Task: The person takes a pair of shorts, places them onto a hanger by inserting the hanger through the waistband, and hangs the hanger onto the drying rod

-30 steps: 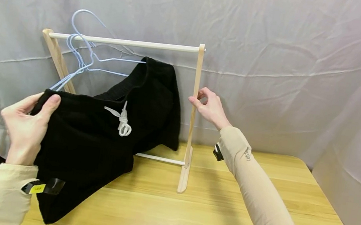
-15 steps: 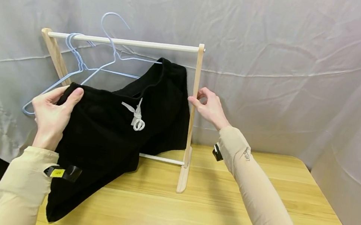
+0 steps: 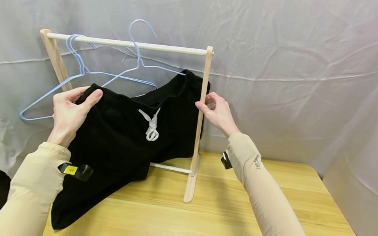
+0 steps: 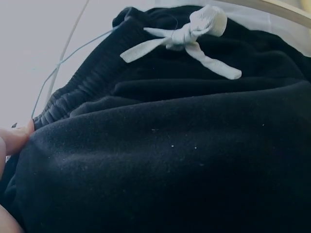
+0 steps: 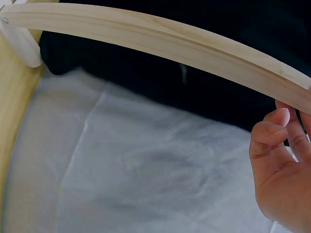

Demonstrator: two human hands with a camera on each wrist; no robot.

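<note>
My left hand (image 3: 70,113) pinches the left corner of the waistband of black shorts (image 3: 116,132), thumb in front. A white drawstring (image 3: 152,127) is tied in a bow at their front. Inside the waistband sits a light blue hanger (image 3: 139,58); its hook rises above the white rail (image 3: 169,48), and I cannot tell whether it touches the rail. My right hand (image 3: 219,112) grips the wooden upright (image 3: 199,127) at the rack's right end, thumb in front, fingers partly hidden behind. In the right wrist view, this upright (image 5: 160,36) crosses in front of the dark cloth.
More light blue hangers (image 3: 81,66) hang from the rail's left part, near the left wooden post (image 3: 55,56). A lower white bar (image 3: 172,168) joins the rack near the wooden table (image 3: 233,218). Behind everything hangs a grey cloth (image 3: 287,67).
My left hand has moved right and slightly up, carrying the shorts and their hanger along the rack; the shorts' right edge now passes behind the upright. The right hand stays on the upright.
</note>
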